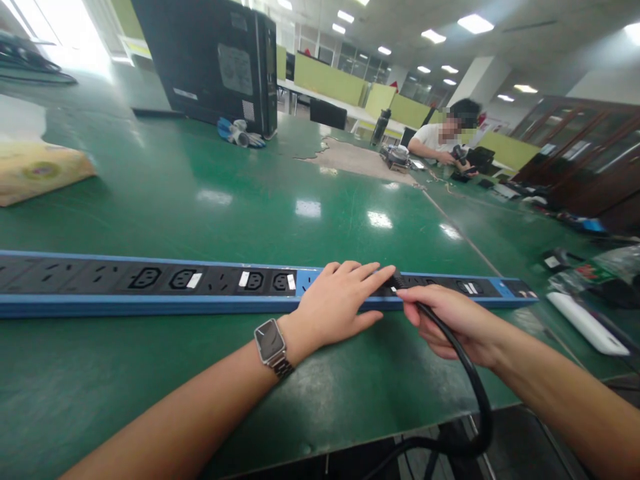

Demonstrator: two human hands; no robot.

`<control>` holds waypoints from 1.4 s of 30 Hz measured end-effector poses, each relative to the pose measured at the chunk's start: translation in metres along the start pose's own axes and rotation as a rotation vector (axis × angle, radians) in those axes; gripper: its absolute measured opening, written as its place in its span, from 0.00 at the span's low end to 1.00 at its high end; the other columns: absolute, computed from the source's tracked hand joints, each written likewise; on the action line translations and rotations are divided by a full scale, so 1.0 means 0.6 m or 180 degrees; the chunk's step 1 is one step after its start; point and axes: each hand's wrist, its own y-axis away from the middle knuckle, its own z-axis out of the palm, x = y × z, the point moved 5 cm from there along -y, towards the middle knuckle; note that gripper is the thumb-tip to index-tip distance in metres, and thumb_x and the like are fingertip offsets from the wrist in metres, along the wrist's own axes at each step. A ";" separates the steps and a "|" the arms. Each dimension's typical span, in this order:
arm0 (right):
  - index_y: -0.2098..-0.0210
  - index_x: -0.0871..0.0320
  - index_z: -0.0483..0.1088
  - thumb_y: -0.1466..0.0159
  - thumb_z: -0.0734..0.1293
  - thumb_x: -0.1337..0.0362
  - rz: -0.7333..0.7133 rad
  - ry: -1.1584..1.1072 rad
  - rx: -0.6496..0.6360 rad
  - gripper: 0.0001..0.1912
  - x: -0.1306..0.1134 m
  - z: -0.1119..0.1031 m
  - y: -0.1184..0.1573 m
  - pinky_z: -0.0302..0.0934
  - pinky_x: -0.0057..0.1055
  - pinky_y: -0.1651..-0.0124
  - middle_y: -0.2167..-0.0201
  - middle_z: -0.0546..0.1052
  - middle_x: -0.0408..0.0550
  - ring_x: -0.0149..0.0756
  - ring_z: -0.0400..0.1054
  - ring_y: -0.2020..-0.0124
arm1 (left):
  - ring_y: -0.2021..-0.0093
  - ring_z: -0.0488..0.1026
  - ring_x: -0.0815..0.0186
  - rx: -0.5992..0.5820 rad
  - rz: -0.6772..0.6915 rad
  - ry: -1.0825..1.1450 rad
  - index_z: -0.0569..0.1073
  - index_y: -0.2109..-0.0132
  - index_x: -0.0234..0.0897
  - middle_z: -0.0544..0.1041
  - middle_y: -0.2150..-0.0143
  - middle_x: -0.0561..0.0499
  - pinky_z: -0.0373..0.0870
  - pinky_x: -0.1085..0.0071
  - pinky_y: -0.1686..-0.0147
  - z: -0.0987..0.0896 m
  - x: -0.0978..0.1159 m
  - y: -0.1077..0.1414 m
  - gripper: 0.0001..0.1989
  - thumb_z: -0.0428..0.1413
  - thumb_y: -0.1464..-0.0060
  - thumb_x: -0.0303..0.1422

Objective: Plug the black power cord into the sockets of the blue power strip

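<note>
A long blue and black power strip lies across the green table, its sockets facing up and a few marked with small white stickers. My left hand, with a watch on the wrist, rests flat on the strip with its fingers stretched out. Just to its right, my right hand pinches the plug end of a thick black power cord at the strip. The plug's face is hidden, so I cannot tell how deep it sits in a socket. The cord loops down past the table's front edge.
A black computer case stands at the back left, with work gloves beside it. A tissue box is at far left. A white bar-shaped object and clutter lie at right. A person sits at the far side.
</note>
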 end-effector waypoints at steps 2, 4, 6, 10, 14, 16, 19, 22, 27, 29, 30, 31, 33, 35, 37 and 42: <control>0.83 0.58 0.65 0.39 0.62 0.54 0.0084 -0.0459 -0.0129 0.20 0.005 0.002 0.002 0.41 0.20 0.92 0.95 0.54 0.35 0.22 0.41 0.94 | 0.40 0.62 0.55 -0.0028 0.0020 -0.0043 0.52 0.33 0.47 0.63 0.35 0.50 0.61 0.57 0.44 0.001 0.002 -0.002 0.35 0.56 0.44 0.41; 0.83 0.58 0.64 0.38 0.62 0.55 0.0106 -0.0751 -0.0304 0.20 0.009 0.005 0.002 0.41 0.20 0.92 0.95 0.53 0.35 0.22 0.41 0.94 | 0.40 0.61 0.55 -0.0052 0.0015 -0.0053 0.53 0.33 0.47 0.63 0.35 0.50 0.60 0.57 0.44 0.001 0.003 -0.002 0.36 0.57 0.45 0.41; 0.83 0.58 0.63 0.37 0.60 0.56 0.0111 -0.0955 -0.0473 0.21 0.011 0.011 -0.001 0.40 0.19 0.93 0.95 0.52 0.34 0.22 0.40 0.94 | 0.39 0.61 0.55 -0.0053 0.0006 -0.0049 0.53 0.33 0.45 0.63 0.34 0.49 0.60 0.57 0.44 0.001 0.003 -0.002 0.36 0.57 0.45 0.42; 0.83 0.58 0.63 0.37 0.60 0.55 0.0023 -0.0963 -0.0380 0.22 0.015 0.016 -0.006 0.41 0.19 0.92 0.95 0.52 0.34 0.22 0.40 0.94 | 0.39 0.60 0.54 -0.0081 0.0028 -0.0093 0.54 0.33 0.46 0.61 0.33 0.49 0.59 0.56 0.43 0.003 0.004 0.000 0.35 0.57 0.45 0.43; 0.84 0.59 0.63 0.39 0.63 0.51 -0.0357 -0.0631 0.0045 0.23 0.010 0.006 0.003 0.41 0.20 0.91 0.95 0.53 0.35 0.21 0.41 0.94 | 0.37 0.58 0.53 -0.0087 -0.0018 -0.0121 0.52 0.32 0.46 0.59 0.32 0.48 0.58 0.55 0.42 0.003 0.004 0.000 0.36 0.56 0.44 0.43; 0.84 0.58 0.62 0.40 0.64 0.50 -0.0449 -0.0471 0.0126 0.23 0.009 0.002 0.007 0.41 0.20 0.91 0.95 0.53 0.35 0.21 0.42 0.94 | 0.37 0.58 0.54 -0.0094 -0.0022 -0.0096 0.50 0.31 0.46 0.59 0.32 0.47 0.58 0.55 0.42 0.003 0.004 -0.001 0.37 0.55 0.43 0.44; 0.85 0.58 0.63 0.41 0.64 0.50 -0.0416 -0.0337 0.0053 0.23 0.010 0.000 0.004 0.42 0.21 0.90 0.95 0.54 0.35 0.22 0.43 0.94 | 0.37 0.59 0.56 -0.0116 -0.0008 -0.0082 0.49 0.31 0.45 0.60 0.32 0.49 0.58 0.57 0.42 0.004 0.004 -0.002 0.38 0.55 0.43 0.44; 0.84 0.58 0.62 0.41 0.64 0.48 -0.0513 -0.0115 0.0167 0.24 0.009 -0.005 -0.002 0.41 0.21 0.90 0.95 0.54 0.35 0.22 0.43 0.94 | 0.37 0.58 0.55 -0.0148 -0.0041 -0.0130 0.51 0.31 0.44 0.59 0.31 0.49 0.58 0.57 0.42 0.007 0.001 -0.002 0.37 0.55 0.44 0.45; 0.85 0.58 0.61 0.39 0.62 0.48 -0.0690 0.0536 0.0363 0.25 0.003 -0.016 0.001 0.41 0.23 0.88 0.96 0.55 0.37 0.23 0.45 0.94 | 0.35 0.57 0.54 -0.0239 0.0032 -0.0094 0.52 0.32 0.43 0.58 0.31 0.49 0.57 0.55 0.41 0.009 -0.001 0.000 0.38 0.55 0.44 0.47; 0.86 0.58 0.62 0.39 0.61 0.48 -0.0743 0.0761 0.0422 0.26 0.000 -0.019 0.002 0.41 0.23 0.88 0.95 0.56 0.38 0.23 0.47 0.93 | 0.34 0.56 0.54 -0.0277 0.0058 -0.0066 0.52 0.32 0.43 0.58 0.31 0.49 0.57 0.55 0.41 0.008 -0.001 0.000 0.38 0.56 0.45 0.47; 0.86 0.58 0.62 0.39 0.61 0.47 -0.0771 0.0873 0.0467 0.26 -0.002 -0.021 0.002 0.41 0.23 0.87 0.95 0.57 0.38 0.23 0.48 0.93 | 0.34 0.55 0.54 -0.0303 0.0063 -0.0055 0.52 0.32 0.42 0.57 0.31 0.49 0.57 0.55 0.41 0.008 -0.001 0.001 0.39 0.56 0.45 0.47; 0.86 0.58 0.62 0.39 0.61 0.47 -0.0785 0.0978 0.0510 0.26 -0.004 -0.022 0.001 0.41 0.24 0.87 0.95 0.58 0.39 0.24 0.49 0.93 | 0.33 0.55 0.53 -0.0326 0.0058 -0.0048 0.52 0.32 0.41 0.57 0.30 0.48 0.57 0.55 0.41 0.008 -0.001 0.001 0.39 0.56 0.46 0.47; 0.86 0.58 0.62 0.39 0.61 0.47 -0.0757 0.1134 0.0553 0.27 -0.005 -0.021 -0.002 0.41 0.24 0.87 0.94 0.58 0.39 0.24 0.50 0.92 | 0.33 0.54 0.52 -0.0352 0.0026 -0.0045 0.52 0.32 0.39 0.56 0.30 0.47 0.56 0.55 0.40 0.008 -0.003 0.001 0.40 0.56 0.46 0.47; 0.86 0.58 0.62 0.39 0.61 0.46 -0.0711 0.1216 0.0537 0.27 -0.003 -0.019 -0.005 0.41 0.24 0.86 0.94 0.58 0.39 0.25 0.50 0.92 | 0.33 0.54 0.52 -0.0364 -0.0011 -0.0047 0.54 0.32 0.38 0.57 0.30 0.47 0.56 0.55 0.40 0.009 -0.004 0.002 0.39 0.56 0.46 0.46; 0.85 0.58 0.62 0.38 0.59 0.45 -0.0682 0.1343 0.0472 0.27 0.001 -0.018 -0.006 0.41 0.24 0.86 0.94 0.57 0.38 0.25 0.50 0.91 | 0.34 0.55 0.52 -0.0373 -0.0012 -0.0044 0.55 0.33 0.38 0.58 0.31 0.48 0.56 0.54 0.40 0.008 -0.003 0.002 0.37 0.56 0.45 0.45; 0.77 0.59 0.68 0.41 0.63 0.43 -0.1129 0.1979 0.0606 0.24 -0.027 -0.034 0.001 0.50 0.25 0.80 0.87 0.65 0.39 0.26 0.57 0.85 | 0.35 0.58 0.53 -0.0325 0.0001 -0.0062 0.60 0.35 0.38 0.62 0.33 0.46 0.58 0.54 0.40 0.005 -0.003 0.004 0.32 0.55 0.44 0.43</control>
